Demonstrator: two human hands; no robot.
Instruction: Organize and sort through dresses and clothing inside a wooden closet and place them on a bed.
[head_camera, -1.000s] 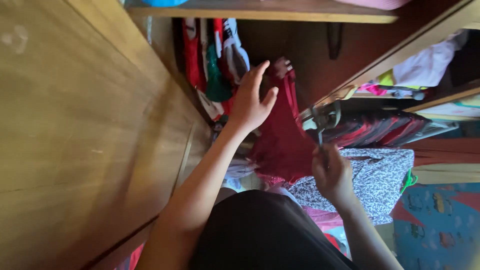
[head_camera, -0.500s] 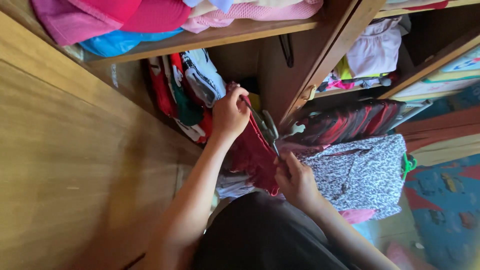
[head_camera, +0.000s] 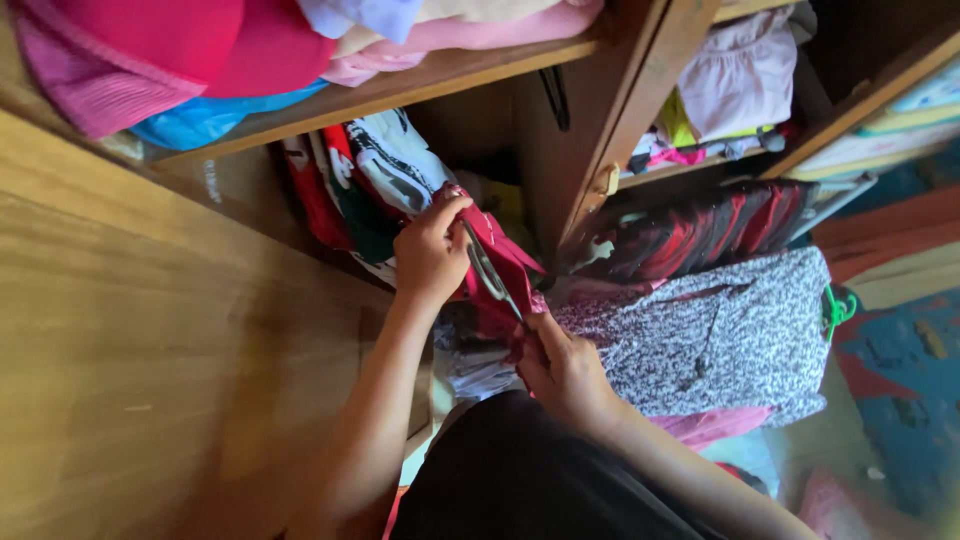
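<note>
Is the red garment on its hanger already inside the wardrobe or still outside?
Partly in. The left hand pushes the red garment against the hung clothes under the shelf; the right hand holds its lower end outside.

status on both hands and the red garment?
Left hand gripping red garment top. Right hand pinching hanger lower end. Hanging clothes crowd left; floral garment right.

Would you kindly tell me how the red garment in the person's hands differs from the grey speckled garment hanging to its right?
The red garment is one plain colour; the grey speckled garment carries a fine pattern. The red garment is bunched between the left hand and the right hand; the grey speckled garment hangs spread flat, untouched. The red garment shows a grey hanger; the grey speckled garment has a green hook at its edge. Both are at the wooden wardrobe.
</note>
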